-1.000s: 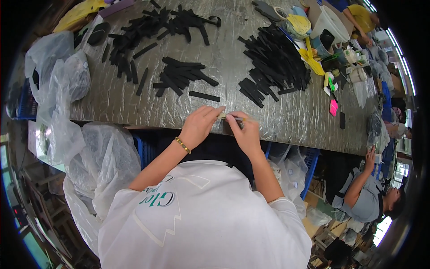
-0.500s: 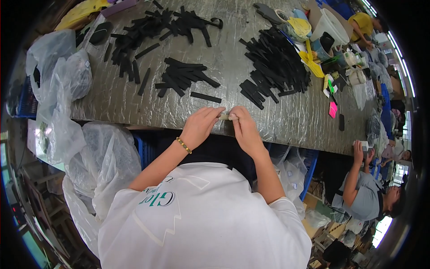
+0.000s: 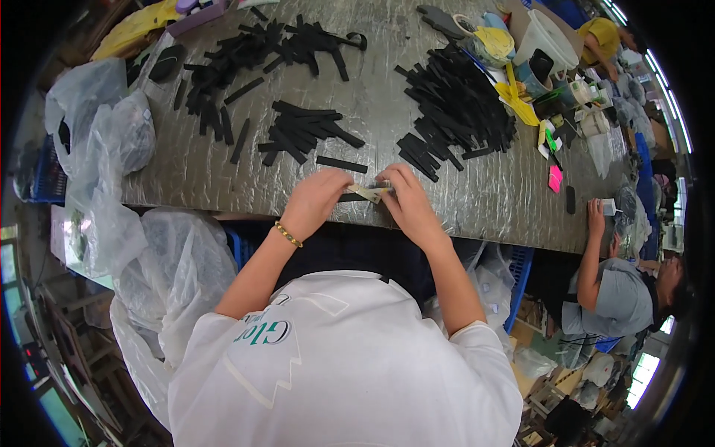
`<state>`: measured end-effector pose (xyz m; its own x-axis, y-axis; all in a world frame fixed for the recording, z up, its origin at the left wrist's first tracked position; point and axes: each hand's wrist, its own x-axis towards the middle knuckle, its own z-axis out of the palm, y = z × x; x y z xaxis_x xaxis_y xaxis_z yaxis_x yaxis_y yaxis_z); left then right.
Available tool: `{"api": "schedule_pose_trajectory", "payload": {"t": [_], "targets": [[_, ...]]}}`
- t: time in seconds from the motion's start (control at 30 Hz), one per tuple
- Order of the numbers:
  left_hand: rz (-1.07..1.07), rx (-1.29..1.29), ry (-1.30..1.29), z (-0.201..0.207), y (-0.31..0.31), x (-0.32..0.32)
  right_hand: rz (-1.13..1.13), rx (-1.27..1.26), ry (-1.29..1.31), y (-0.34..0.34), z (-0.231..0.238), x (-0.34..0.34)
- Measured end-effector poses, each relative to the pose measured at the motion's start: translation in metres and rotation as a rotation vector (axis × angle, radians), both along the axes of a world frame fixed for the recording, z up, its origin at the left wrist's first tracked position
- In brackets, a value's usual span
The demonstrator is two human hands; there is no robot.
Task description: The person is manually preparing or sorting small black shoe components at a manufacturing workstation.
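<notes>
Just inside the near edge of the table, my left hand (image 3: 316, 198) and my right hand (image 3: 408, 203) face each other with fingers closed. A thin pale strip (image 3: 365, 193) runs between them, tilted and apparently lifting away from a black strip (image 3: 351, 198) underneath. My left fingers pinch the pale strip's left end. In my right fingers are its other end and, it seems, the black strip, though the fingertips hide the exact grip. Another black strip (image 3: 341, 164) lies flat just beyond my hands. A small pile of black strips (image 3: 305, 128) lies farther off.
A large stack of black strips (image 3: 462, 104) is at the right, and a loose heap (image 3: 231, 67) at the far left. Tubs and tools crowd around a white bucket (image 3: 547, 45). Plastic bags (image 3: 179, 261) hang at the left. A person in grey (image 3: 611, 298) works at the right.
My hands have shifted slightly and turned, and more of the pale strip shows between them, now slanted over a black strip. The person at the right has moved their arms.
</notes>
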<state>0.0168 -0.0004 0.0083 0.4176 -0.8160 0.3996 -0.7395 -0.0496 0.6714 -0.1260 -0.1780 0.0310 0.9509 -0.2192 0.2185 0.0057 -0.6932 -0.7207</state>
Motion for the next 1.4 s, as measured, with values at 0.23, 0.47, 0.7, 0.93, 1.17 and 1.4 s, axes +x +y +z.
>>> {"api": "schedule_pose_trajectory", "payload": {"t": [0.23,0.47,0.7,0.93,1.17,1.4], "targets": [[-0.067,0.057,-0.089,0.009,-0.004,0.017,-0.140,-0.061,0.036,0.016,-0.011,-0.015],[-0.109,0.149,-0.088,0.000,-0.004,0.016,-0.218,-0.060,-0.052,0.014,-0.026,-0.026],[0.033,0.004,0.087,0.018,-0.007,0.034,-0.156,-0.327,-0.077,0.005,-0.025,-0.038],[0.089,0.058,-0.127,-0.005,-0.022,0.040,-0.354,-0.402,-0.044,-0.039,-0.025,-0.052],[-0.086,0.001,-0.023,-0.009,-0.017,0.028,-0.390,-0.384,0.006,-0.043,-0.019,-0.049],[-0.027,0.052,-0.020,-0.009,0.002,-0.014,-0.059,-0.177,-0.045,0.008,-0.007,-0.006]]}}
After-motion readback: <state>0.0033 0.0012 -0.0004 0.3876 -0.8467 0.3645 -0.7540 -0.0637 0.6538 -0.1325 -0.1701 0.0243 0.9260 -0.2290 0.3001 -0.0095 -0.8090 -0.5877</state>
